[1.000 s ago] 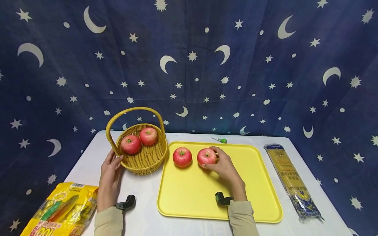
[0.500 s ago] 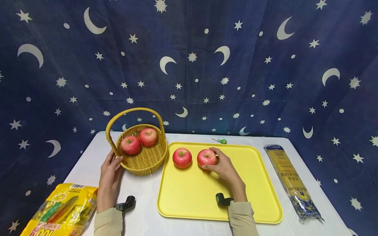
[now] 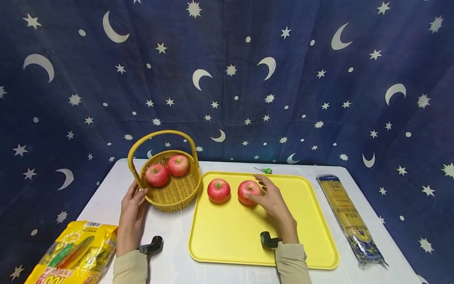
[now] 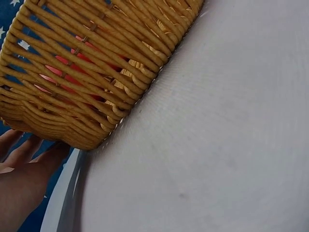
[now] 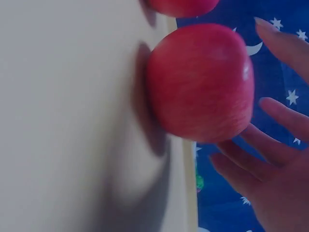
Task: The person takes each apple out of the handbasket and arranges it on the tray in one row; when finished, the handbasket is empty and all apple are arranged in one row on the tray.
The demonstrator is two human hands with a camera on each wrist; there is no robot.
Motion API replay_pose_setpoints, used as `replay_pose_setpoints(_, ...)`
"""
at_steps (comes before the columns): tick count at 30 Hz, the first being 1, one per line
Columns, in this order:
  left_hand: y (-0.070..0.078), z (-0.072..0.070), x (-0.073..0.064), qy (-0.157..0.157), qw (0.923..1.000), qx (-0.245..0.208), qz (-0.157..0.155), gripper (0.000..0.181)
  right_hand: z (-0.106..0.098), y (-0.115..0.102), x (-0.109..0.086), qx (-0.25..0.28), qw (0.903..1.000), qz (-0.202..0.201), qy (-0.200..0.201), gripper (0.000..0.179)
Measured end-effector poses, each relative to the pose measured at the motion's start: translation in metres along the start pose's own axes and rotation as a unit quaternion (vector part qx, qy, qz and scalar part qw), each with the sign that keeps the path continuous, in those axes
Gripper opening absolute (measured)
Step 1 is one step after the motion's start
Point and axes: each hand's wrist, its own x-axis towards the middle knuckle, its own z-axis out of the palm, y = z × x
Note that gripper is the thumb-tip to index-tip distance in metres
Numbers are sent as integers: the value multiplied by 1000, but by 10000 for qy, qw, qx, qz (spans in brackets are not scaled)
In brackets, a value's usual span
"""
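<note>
Head cam: R hand (image 3: 273,201), fingers spread loosely abt apple (image 3: 250,187) on yellow tray (image 3: 230,240); L hand (image 3: 132,207) touches basket (image 3: 175,199), grip unclear.

I see the person's left hand (image 3: 133,206) and right hand (image 3: 272,200) come out of matching plain beige sleeves, lightly creased: the left sleeve (image 3: 130,268) left of the yellow tray (image 3: 227,236), the right sleeve (image 3: 292,263) over its near edge. Each wrist wears a black, blocky camera with a rounded end, the left wrist camera (image 3: 151,244) beside the tray, the right wrist camera (image 3: 270,240) above it
</note>
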Motion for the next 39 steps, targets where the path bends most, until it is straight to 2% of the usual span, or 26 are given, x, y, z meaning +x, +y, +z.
replay_pose_setpoints(4,1,1,1,-40,10000,4,1,70,-3,-12,-3,25,9979,-392,514,70)
replay_pose_setpoints(7,1,1,0,-10,9999,93,-38,71,0,-19,-4,238,9945,-629,806,63)
replay_pose_setpoints(12,0,-2,-1,54,9998,172,-10,70,12,-29,-1,542,9922,-720,864,59)
replay_pose_setpoints(16,0,-2,-1,57,9996,280,84,70,23,-37,3,606,9938,-689,628,58)
replay_pose_setpoints(23,1,-2,2,-15,9990,368,233,73,46,-53,14,591,9936,-958,120,53)
replay_pose_setpoints(26,2,-3,2,-13,9989,354,290,75,58,-62,19,707,9915,-1074,-185,51)
replay_pose_setpoints(31,2,-6,-1,67,9991,321,277,77,78,-76,27,974,9876,-987,-742,56)
replay_pose_setpoints(34,2,-8,-3,-21,9990,288,332,77,90,-84,34,949,9852,-1053,-959,59)
replay_pose_setpoints(39,0,-9,-5,-266,9985,240,404,77,108,-98,50,819,9783,-1449,-1231,60)
